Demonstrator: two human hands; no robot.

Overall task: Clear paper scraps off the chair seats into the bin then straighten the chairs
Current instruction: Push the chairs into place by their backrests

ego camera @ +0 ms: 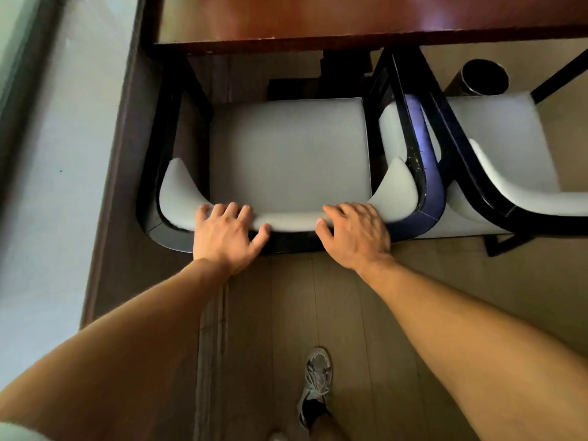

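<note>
Both of your bare hands grip the curved backrest of the black-framed armchair with the pale grey padded seat [289, 151], seen from directly above. Your left hand [224, 232] lies over the top of the padded backrest left of centre, fingers [234, 211] curled down over the inner face and thumb spread along the black outer rail. Your right hand [356, 233] holds the same rail right of centre, its fingers draped over the grey padding and its thumb hooked on the near side. Neither hand carries anything else.

That chair's seat shows bare grey upholstery, and its front edge sits tucked just under the reddish-brown polished wooden table [350, 17] that crosses the top of the view. A second matching grey-and-black armchair [502, 144] stands immediately to the right, its frame touching or nearly touching the first chair's right arm; you cannot tell which. Its seat likewise shows plain grey fabric where visible.

Beyond that second chair, near the table's edge, a dark cylindrical bin with an open round mouth [482, 76] stands on the floor, its inside too dark to make out. Under you runs light wood-look plank flooring [350, 297], bordered on the left by a dark brown skirting strip and a pale wall [47, 186]. One grey laced trainer [315, 383] is planted on the planks behind the chair.
</note>
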